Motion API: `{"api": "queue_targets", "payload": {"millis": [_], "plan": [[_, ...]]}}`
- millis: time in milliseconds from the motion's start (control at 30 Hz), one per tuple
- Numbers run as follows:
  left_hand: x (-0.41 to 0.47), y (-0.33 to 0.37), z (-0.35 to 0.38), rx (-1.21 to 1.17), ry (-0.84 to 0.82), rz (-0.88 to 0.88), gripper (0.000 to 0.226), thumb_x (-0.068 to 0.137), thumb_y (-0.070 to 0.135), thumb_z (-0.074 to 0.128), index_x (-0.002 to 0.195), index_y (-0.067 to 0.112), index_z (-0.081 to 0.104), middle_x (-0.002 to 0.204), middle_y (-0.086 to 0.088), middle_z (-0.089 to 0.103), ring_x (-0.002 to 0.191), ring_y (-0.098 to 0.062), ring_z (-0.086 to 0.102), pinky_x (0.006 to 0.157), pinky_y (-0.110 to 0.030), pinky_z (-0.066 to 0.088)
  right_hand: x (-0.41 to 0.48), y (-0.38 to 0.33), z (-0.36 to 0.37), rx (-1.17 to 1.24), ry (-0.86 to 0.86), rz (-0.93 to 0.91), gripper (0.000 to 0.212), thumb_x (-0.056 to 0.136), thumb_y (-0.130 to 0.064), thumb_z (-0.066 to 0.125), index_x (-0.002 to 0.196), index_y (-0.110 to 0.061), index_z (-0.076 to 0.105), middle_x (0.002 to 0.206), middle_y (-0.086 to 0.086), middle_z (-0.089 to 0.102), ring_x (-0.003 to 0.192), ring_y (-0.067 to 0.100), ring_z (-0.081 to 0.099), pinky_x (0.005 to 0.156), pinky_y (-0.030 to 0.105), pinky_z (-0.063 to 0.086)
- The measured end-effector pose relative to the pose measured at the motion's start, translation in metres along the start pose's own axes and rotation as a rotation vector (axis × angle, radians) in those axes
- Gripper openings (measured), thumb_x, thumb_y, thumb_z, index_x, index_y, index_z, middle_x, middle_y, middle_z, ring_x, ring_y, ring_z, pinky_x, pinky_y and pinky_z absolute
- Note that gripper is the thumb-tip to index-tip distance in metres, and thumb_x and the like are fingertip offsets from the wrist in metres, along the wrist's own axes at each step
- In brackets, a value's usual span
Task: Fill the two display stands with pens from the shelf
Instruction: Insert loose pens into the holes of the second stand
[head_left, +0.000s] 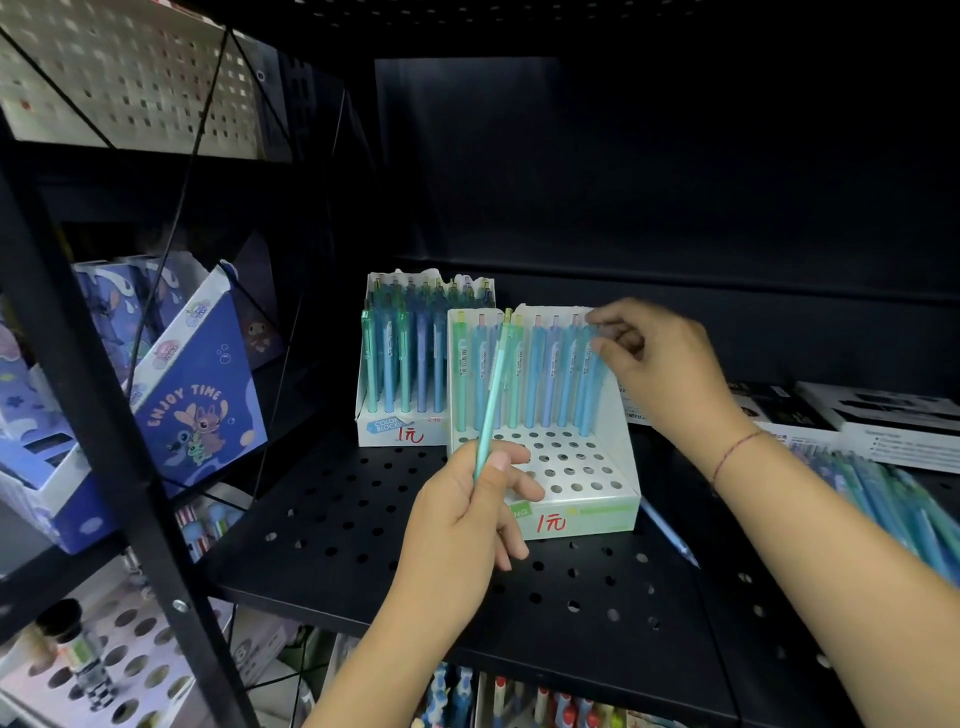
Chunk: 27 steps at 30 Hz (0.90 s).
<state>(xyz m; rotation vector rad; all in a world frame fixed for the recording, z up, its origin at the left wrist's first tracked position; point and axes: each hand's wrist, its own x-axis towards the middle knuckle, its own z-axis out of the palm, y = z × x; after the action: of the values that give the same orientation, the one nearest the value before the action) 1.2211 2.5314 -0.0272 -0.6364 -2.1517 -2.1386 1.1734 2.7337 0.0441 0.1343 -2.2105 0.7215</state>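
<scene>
Two white display stands sit on the black perforated shelf (363, 525). The rear stand (395, 431) is packed with blue and green pens. The front stand (618, 457) has one back row of pens and several open holes in front. My left hand (467, 514) grips a mint-green pen (491, 395), held upright over the front stand's left side. My right hand (654, 364) pinches the top of a blue pen (592, 379) standing at the right end of the back row. A loose pile of pens (893, 499) lies on the shelf at right.
One blue pen (670, 535) lies beside the front stand. White and black boxes (883, 421) sit at the back right. A blue cartoon box (202, 395) stands left of the black frame post (104, 415). More stationery fills the shelf below.
</scene>
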Motion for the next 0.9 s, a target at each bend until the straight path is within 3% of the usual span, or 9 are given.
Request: {"api": "queue_targets", "payload": {"millis": [133,267,367,433,533,633,733,833,900], "plan": [[0.000,0.000,0.000,0.001,-0.005,0.001,0.026,0.101,0.026,0.038,0.103,0.022,0.063,0.084,0.001,0.070,0.052,-0.015,0.054,0.049,-0.021,0.044,0.001,-0.001,0.000,-0.037,0.028,0.015,0.016,0.090,-0.016,0.064,0.103,-0.017,0.072,0.093,-0.004,0.055,0.072,0.000,0.050,0.067,0.002,0.038],[0.000,0.000,0.000,0.029,-0.012,0.017,0.026,0.102,0.026,0.038,0.102,0.024,0.063,0.084,0.001,0.070,0.052,-0.015,0.055,0.050,-0.023,0.046,-0.006,-0.023,-0.003,0.170,0.042,0.026,0.018,0.090,-0.024,0.064,0.107,-0.024,0.069,0.096,-0.007,0.055,0.070,0.005,0.052,0.070,0.011,0.044],[-0.001,0.001,0.001,0.048,-0.019,0.032,0.025,0.101,0.026,0.038,0.102,0.024,0.063,0.084,0.001,0.069,0.052,-0.014,0.055,0.049,-0.024,0.046,-0.015,-0.054,-0.004,0.644,-0.246,0.125,0.023,0.092,-0.023,0.059,0.115,-0.021,0.064,0.089,-0.003,0.069,0.063,0.007,0.058,0.057,0.022,0.048],[-0.001,0.002,0.002,0.070,-0.029,0.035,0.024,0.101,0.026,0.038,0.102,0.026,0.063,0.083,0.003,0.069,0.052,-0.013,0.054,0.049,-0.024,0.046,-0.020,-0.064,-0.001,0.791,-0.408,0.136,0.027,0.093,-0.017,0.056,0.120,-0.014,0.060,0.087,0.004,0.072,0.061,0.011,0.058,0.053,0.022,0.046],[-0.001,0.002,0.003,0.175,-0.008,0.077,0.018,0.098,0.031,0.044,0.107,0.033,0.060,0.084,0.008,0.068,0.054,-0.010,0.056,0.054,-0.024,0.049,-0.021,-0.064,0.001,0.840,-0.390,0.105,0.024,0.094,-0.009,0.054,0.117,-0.010,0.061,0.084,0.009,0.072,0.058,0.011,0.055,0.053,0.021,0.046],[-0.002,0.003,-0.005,0.361,0.166,0.164,0.026,0.090,0.043,0.054,0.115,0.037,0.053,0.081,0.009,0.060,0.068,-0.006,0.057,0.064,-0.023,0.049,-0.011,-0.055,-0.011,0.821,-0.135,0.130,0.026,0.094,-0.005,0.053,0.118,-0.015,0.056,0.081,0.008,0.072,0.058,0.011,0.057,0.054,0.021,0.049],[0.003,0.000,-0.015,0.484,0.320,0.162,0.042,0.084,0.048,0.058,0.122,0.041,0.041,0.091,0.014,0.044,0.081,-0.002,0.046,0.068,-0.020,0.039,-0.003,-0.035,-0.021,0.553,0.100,0.083,0.028,0.095,-0.009,0.054,0.119,-0.022,0.048,0.081,0.004,0.071,0.063,0.012,0.061,0.064,0.028,0.054],[0.012,-0.008,-0.021,0.470,0.236,0.005,0.066,0.084,0.046,0.063,0.139,0.041,0.029,0.114,0.013,0.039,0.096,-0.007,0.045,0.077,-0.024,0.039,-0.003,-0.021,-0.015,0.274,0.140,0.038,0.026,0.093,-0.016,0.058,0.116,-0.025,0.049,0.081,-0.001,0.067,0.071,0.016,0.063,0.074,0.041,0.055],[0.014,-0.011,-0.020,0.439,0.143,-0.058,0.071,0.087,0.042,0.063,0.144,0.045,0.021,0.126,0.008,0.038,0.095,-0.014,0.047,0.075,-0.025,0.040,-0.004,-0.017,-0.008,0.199,0.099,0.010,0.027,0.093,-0.016,0.059,0.117,-0.023,0.050,0.078,-0.001,0.064,0.072,0.016,0.062,0.071,0.037,0.053]]}}
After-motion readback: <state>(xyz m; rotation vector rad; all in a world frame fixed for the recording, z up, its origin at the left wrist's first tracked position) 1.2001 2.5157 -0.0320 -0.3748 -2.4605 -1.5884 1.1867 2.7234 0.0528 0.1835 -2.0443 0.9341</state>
